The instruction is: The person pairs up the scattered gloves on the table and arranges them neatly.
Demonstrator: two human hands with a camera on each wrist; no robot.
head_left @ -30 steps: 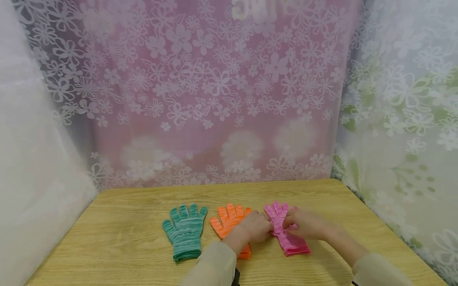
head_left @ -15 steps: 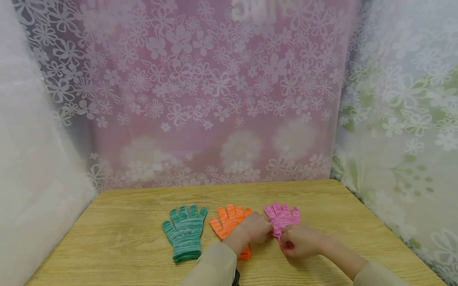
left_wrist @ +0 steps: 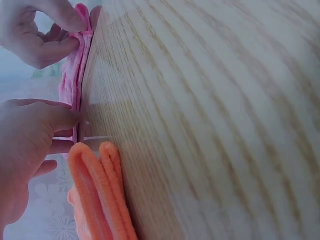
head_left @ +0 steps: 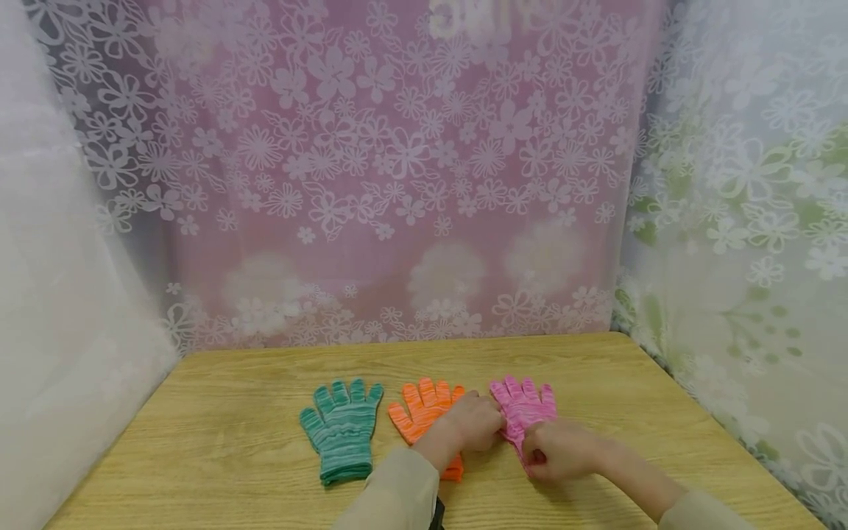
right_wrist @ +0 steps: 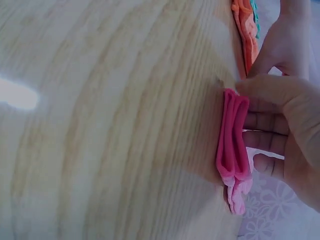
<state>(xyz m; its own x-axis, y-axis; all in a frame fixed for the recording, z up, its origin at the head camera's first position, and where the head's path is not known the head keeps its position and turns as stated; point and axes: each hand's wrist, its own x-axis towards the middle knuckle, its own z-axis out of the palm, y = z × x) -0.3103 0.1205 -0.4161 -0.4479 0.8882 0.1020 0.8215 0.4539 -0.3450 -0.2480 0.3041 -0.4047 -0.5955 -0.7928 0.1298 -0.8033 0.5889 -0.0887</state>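
Note:
Three knitted gloves lie in a row on the wooden table, fingers pointing away: green (head_left: pixel 346 434), orange (head_left: pixel 419 406) and pink (head_left: pixel 523 407). My left hand (head_left: pixel 469 423) reaches across the orange glove and pinches the left edge of the pink one. At that same glove's cuff, my right hand (head_left: pixel 563 447) has thumb and fingers curled on the left corner, covering most of the cuff in the head view. The right wrist view shows the darker pink cuff (right_wrist: pixel 235 135) folded in layers beside the fingers. In the left wrist view the orange cuff (left_wrist: pixel 97 195) is just below my left hand.
The wood-grain table (head_left: pixel 218 442) is bounded by a pink floral curtain (head_left: pixel 397 184) behind, a white sheet (head_left: pixel 73 294) on the left and a floral sheet (head_left: pixel 748 258) on the right. The gloves sit close together near the middle.
My right hand has come down from over the middle of the pink glove to its cuff and taken hold there. The left hand and the other gloves stay in place.

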